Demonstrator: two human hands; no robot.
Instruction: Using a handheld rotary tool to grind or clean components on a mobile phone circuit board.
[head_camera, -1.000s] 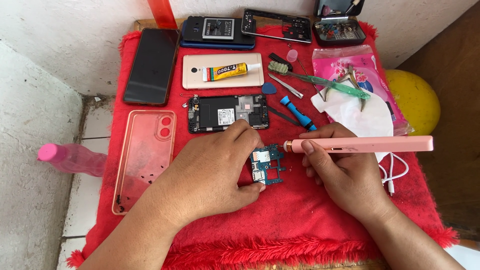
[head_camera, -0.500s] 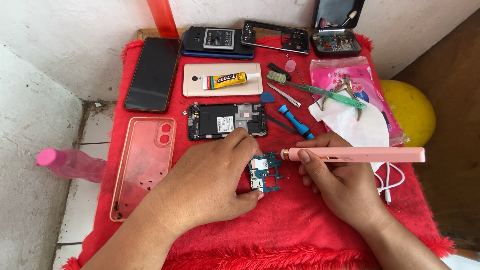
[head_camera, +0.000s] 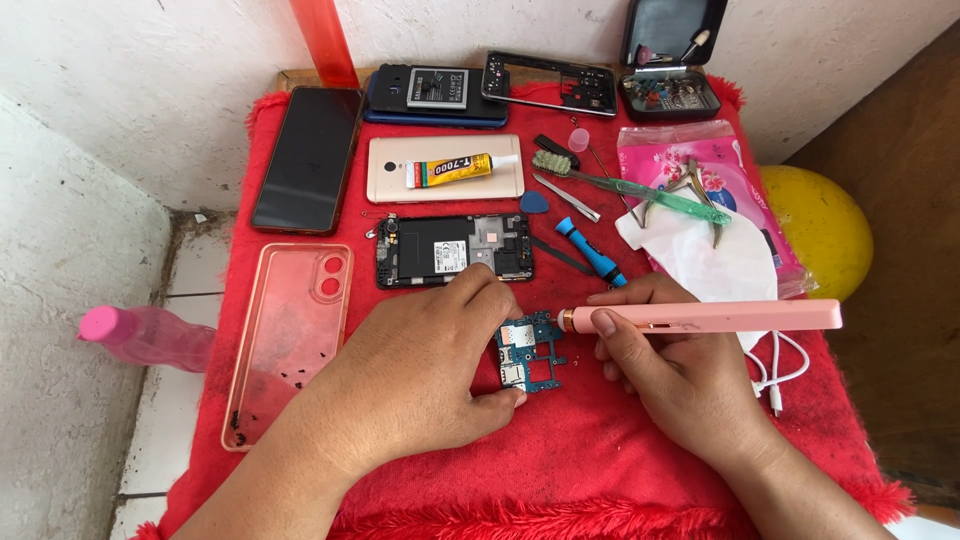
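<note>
A small blue-green phone circuit board (head_camera: 533, 358) lies on the red fluffy cloth (head_camera: 600, 460). My left hand (head_camera: 425, 375) pins the board between thumb and fingers at its left side. My right hand (head_camera: 680, 375) grips a long pink pen-shaped electric tool (head_camera: 705, 317), held level, with its tip at the board's upper right edge. Just beyond my left fingers lies an opened phone body (head_camera: 455, 250) with its insides showing.
A clear pink phone case (head_camera: 290, 330), a black phone (head_camera: 308, 160), a gold phone with a glue tube (head_camera: 445, 168), a blue screwdriver (head_camera: 590, 252), tweezers, a brush, cutters, a white cable (head_camera: 780, 372) and a parts box (head_camera: 668, 95) lie around. A pink bottle (head_camera: 145, 335) lies left.
The view has shifted slightly, so everything sits a bit lower in the frame. Both hands keep their hold on the board and the pink tool, with the tip staying at the board.
</note>
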